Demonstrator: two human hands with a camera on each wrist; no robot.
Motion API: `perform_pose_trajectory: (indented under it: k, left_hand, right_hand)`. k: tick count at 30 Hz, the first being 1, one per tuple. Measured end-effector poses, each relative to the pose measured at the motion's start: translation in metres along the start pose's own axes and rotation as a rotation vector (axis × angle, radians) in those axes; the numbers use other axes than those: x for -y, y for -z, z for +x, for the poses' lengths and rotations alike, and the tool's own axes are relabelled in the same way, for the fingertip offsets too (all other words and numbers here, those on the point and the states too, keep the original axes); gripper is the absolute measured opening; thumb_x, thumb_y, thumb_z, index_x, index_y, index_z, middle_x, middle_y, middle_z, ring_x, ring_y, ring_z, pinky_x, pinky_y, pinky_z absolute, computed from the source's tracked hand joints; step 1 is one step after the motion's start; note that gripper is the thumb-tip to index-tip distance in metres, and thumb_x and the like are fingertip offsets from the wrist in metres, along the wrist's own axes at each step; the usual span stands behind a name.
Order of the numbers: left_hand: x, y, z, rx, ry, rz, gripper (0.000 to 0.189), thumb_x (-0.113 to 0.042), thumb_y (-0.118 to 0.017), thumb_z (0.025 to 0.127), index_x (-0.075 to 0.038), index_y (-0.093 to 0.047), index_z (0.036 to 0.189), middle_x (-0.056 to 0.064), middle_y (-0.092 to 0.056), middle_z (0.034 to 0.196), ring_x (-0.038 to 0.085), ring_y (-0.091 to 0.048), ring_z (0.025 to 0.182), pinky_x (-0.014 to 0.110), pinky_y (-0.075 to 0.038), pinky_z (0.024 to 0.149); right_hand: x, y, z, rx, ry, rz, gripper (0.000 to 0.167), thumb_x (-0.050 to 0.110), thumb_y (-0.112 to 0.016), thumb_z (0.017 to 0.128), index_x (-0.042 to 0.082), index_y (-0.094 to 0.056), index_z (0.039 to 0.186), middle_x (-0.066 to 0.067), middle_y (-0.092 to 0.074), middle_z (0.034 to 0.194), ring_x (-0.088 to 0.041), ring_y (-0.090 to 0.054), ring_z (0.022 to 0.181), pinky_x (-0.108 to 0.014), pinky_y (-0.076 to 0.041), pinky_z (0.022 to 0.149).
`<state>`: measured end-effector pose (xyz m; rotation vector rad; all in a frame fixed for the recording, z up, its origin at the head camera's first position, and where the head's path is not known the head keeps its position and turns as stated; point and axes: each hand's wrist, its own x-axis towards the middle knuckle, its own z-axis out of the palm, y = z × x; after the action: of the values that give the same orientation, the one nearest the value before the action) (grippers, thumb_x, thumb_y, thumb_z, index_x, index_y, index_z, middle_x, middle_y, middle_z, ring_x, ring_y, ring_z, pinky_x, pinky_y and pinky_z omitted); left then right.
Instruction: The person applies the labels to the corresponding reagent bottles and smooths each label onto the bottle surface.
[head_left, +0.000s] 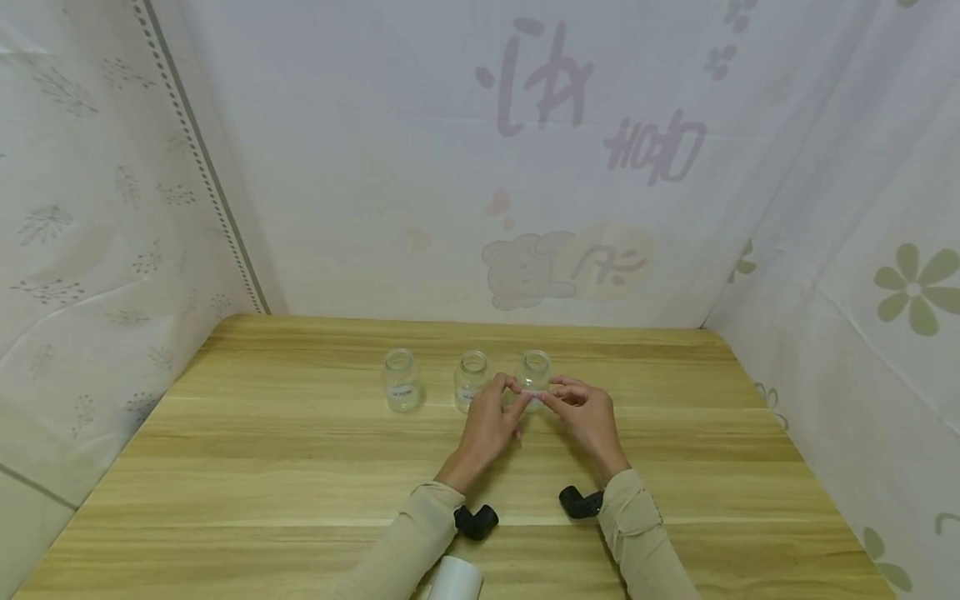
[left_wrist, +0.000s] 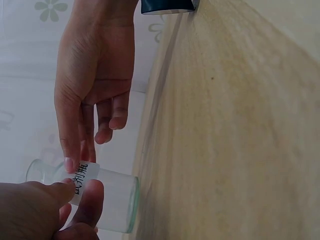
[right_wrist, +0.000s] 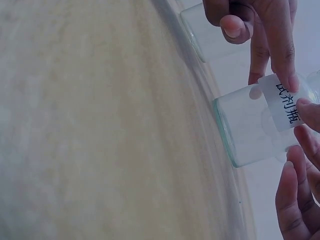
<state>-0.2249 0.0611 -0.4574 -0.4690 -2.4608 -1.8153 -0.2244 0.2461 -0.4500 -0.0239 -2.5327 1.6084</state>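
At the right end of a row on the table stands a clear glass jar (head_left: 536,364), with a white label (right_wrist: 281,102) bearing black characters on its side. My left hand (head_left: 487,425) holds this jar from the left, its thumb on the label. One of its fingertips shows through the glass in the right wrist view. My right hand (head_left: 588,421) holds the jar from the other side, with its thumb also on the label, close to the left thumb. Its outer fingers (left_wrist: 118,112) hang loosely bent, off the glass. The jar stands upright.
Two more glass jars stand to the left, a middle jar (head_left: 472,367) partly behind my left hand and a labelled far-left jar (head_left: 402,379). A white cylinder (head_left: 456,579) lies by the left sleeve. Printed curtains (head_left: 375,167) surround the wooden table (head_left: 262,467).
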Motion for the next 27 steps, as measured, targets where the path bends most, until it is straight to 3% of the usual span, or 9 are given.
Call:
perform_pose_trajectory:
  k: [7, 10, 16, 19, 21, 24, 27]
  left_hand:
    - [-0.0006, 0.0003, 0.0006, -0.009, -0.01, 0.012, 0.019, -0.016, -0.064, 0.104, -0.001, -0.057, 0.112, 0.011, -0.064, 0.063, 0.011, -0.057, 0.04, 0.02, -0.035, 0.041]
    - [0.0, 0.0001, 0.0006, -0.012, -0.017, 0.009, 0.019, -0.015, -0.065, 0.104, 0.0, -0.057, 0.112, 0.016, -0.068, 0.08, 0.013, -0.058, 0.04, 0.019, -0.035, 0.04]
    - [0.001, -0.0001, 0.001, -0.013, -0.015, -0.004, 0.016, -0.012, -0.065, 0.103, -0.001, -0.057, 0.11, 0.024, -0.067, 0.124, 0.014, -0.059, 0.042, 0.018, -0.036, 0.04]
    - [0.0011, 0.0002, 0.001, -0.007, -0.011, -0.013, 0.014, -0.009, -0.065, 0.103, -0.001, -0.056, 0.11, 0.025, -0.064, 0.133, 0.018, -0.061, 0.043, 0.018, -0.037, 0.04]
    - [0.001, 0.0004, 0.0009, -0.004, -0.013, -0.015, 0.014, -0.008, -0.065, 0.103, -0.001, -0.056, 0.11, 0.025, -0.065, 0.129, 0.02, -0.061, 0.043, 0.018, -0.038, 0.04]
    - [0.0014, 0.0003, 0.001, 0.002, -0.012, -0.006, 0.013, -0.007, -0.065, 0.102, -0.002, -0.056, 0.11, 0.022, -0.073, 0.095, 0.018, -0.059, 0.042, 0.018, -0.036, 0.039]
    - [0.0018, 0.0005, 0.001, 0.008, -0.012, 0.013, 0.013, -0.008, -0.064, 0.103, -0.003, -0.056, 0.111, 0.014, -0.065, 0.062, 0.013, -0.056, 0.04, 0.018, -0.034, 0.039]
  right_hand:
    - [0.0012, -0.0004, 0.002, -0.003, -0.019, -0.005, 0.023, 0.032, -0.084, 0.089, 0.009, -0.081, 0.091, -0.003, -0.072, 0.127, -0.02, -0.068, 0.092, -0.026, -0.053, 0.073]
    - [0.0015, -0.0005, 0.0023, -0.008, -0.023, -0.006, 0.022, 0.031, -0.085, 0.089, 0.009, -0.081, 0.09, -0.003, -0.073, 0.126, -0.019, -0.068, 0.093, -0.026, -0.052, 0.075]
    - [0.0015, -0.0016, 0.0018, -0.02, -0.018, 0.0, 0.02, 0.028, -0.087, 0.087, 0.009, -0.08, 0.089, -0.004, -0.073, 0.125, -0.018, -0.067, 0.081, -0.027, -0.053, 0.069]
    - [0.0003, -0.0017, 0.0018, -0.02, -0.016, 0.011, 0.019, 0.025, -0.087, 0.086, 0.008, -0.079, 0.089, -0.004, -0.073, 0.125, -0.019, -0.068, 0.081, -0.028, -0.054, 0.07]
    - [-0.0002, -0.0015, 0.0016, -0.02, -0.017, 0.014, 0.018, 0.023, -0.087, 0.086, 0.008, -0.079, 0.089, -0.004, -0.072, 0.125, -0.02, -0.068, 0.083, -0.028, -0.055, 0.07]
    - [-0.0008, -0.0015, 0.0009, -0.021, -0.016, 0.026, 0.019, 0.022, -0.088, 0.085, 0.006, -0.078, 0.091, -0.006, -0.072, 0.125, -0.02, -0.068, 0.083, -0.027, -0.055, 0.07]
    - [-0.0011, -0.0015, -0.0002, -0.021, -0.018, 0.042, 0.024, 0.022, -0.088, 0.085, 0.005, -0.077, 0.099, -0.011, -0.074, 0.12, -0.019, -0.07, 0.08, -0.027, -0.056, 0.067]
